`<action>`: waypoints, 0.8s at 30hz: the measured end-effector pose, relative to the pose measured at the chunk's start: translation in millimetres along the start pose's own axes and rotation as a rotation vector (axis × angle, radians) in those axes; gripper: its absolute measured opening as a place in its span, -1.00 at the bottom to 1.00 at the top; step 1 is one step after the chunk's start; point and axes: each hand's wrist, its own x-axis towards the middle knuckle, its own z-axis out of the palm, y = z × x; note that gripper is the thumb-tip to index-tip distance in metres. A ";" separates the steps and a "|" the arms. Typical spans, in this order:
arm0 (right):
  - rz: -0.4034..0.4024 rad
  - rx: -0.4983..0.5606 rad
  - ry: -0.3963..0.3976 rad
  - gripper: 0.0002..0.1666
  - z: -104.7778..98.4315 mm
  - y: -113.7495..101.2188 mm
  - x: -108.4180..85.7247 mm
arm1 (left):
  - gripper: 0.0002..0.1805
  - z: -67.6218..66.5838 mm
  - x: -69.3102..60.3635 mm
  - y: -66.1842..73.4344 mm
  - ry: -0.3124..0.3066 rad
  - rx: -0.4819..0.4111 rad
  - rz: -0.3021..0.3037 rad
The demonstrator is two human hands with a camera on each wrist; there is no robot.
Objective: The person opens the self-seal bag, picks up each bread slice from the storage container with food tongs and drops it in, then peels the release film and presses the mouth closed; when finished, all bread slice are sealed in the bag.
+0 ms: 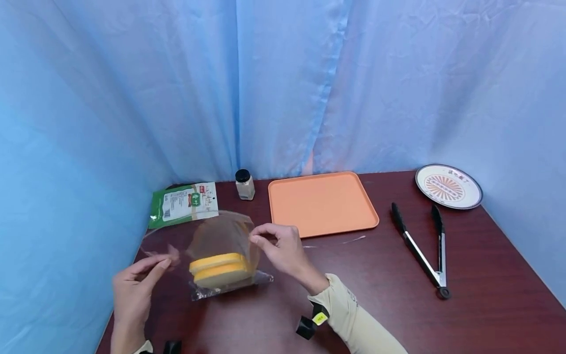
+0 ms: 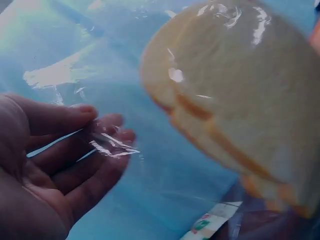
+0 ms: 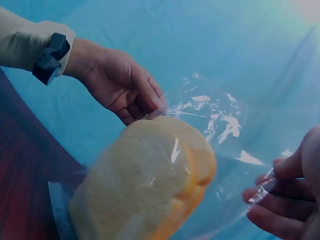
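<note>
A clear plastic bag (image 1: 215,237) holds two slices of bread (image 1: 219,270) with yellow-orange crusts, lying one against the other. My left hand (image 1: 138,286) pinches the bag's film on the left side between thumb and fingers. On the other side my right hand (image 1: 283,247) pinches the bag's edge, and the film is spread between both hands. The left wrist view has the bread (image 2: 235,85) beside the left hand (image 2: 65,160), glossy film over it. In the right wrist view both hands grip the film, with the bread (image 3: 145,175) low between them.
Behind the bag lie a green and white packet (image 1: 183,202) and a black-capped jar (image 1: 245,185). An orange tray (image 1: 322,202) is at the back middle. Black-tipped tongs (image 1: 424,255) lie spread at right, near a white patterned plate (image 1: 448,186). A thin clear strip (image 1: 353,240) lies before the tray.
</note>
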 end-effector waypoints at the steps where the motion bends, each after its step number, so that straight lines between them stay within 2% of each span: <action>1: -0.002 -0.012 0.015 -0.91 -0.7 1.1 -0.2 | -0.85 1.4 -0.8 -0.4 0.012 -0.005 0.002; 3: -0.009 -0.035 0.042 -0.91 -2.2 3.7 -1.1 | -0.86 3.5 -2.6 -2.0 0.027 -0.031 0.020; 5: -0.005 -0.055 0.055 -0.91 -2.9 7.3 -1.6 | -0.85 5.3 -3.0 -3.4 0.009 -0.047 0.039; 9: -0.027 -0.033 0.091 -0.92 -4.7 12.0 -4.5 | -0.83 8.5 -3.1 -6.1 0.028 -0.132 0.153; 12: -0.018 -0.001 0.079 -0.91 -4.9 13.5 -4.1 | -0.83 12.6 -1.5 -9.3 0.011 -0.130 0.190; 16: 0.054 0.036 0.038 -0.90 -5.2 13.0 -2.2 | -0.84 15.2 -0.4 -13.3 -0.005 -0.091 0.187; 18: 0.080 0.044 0.037 -0.90 -6.0 11.3 -1.6 | -0.84 14.5 -0.4 -14.1 -0.008 -0.103 0.199; 24: 0.055 0.064 0.031 -0.89 -10.7 3.7 -2.7 | -0.83 8.0 -6.1 -9.3 -0.029 -0.144 0.205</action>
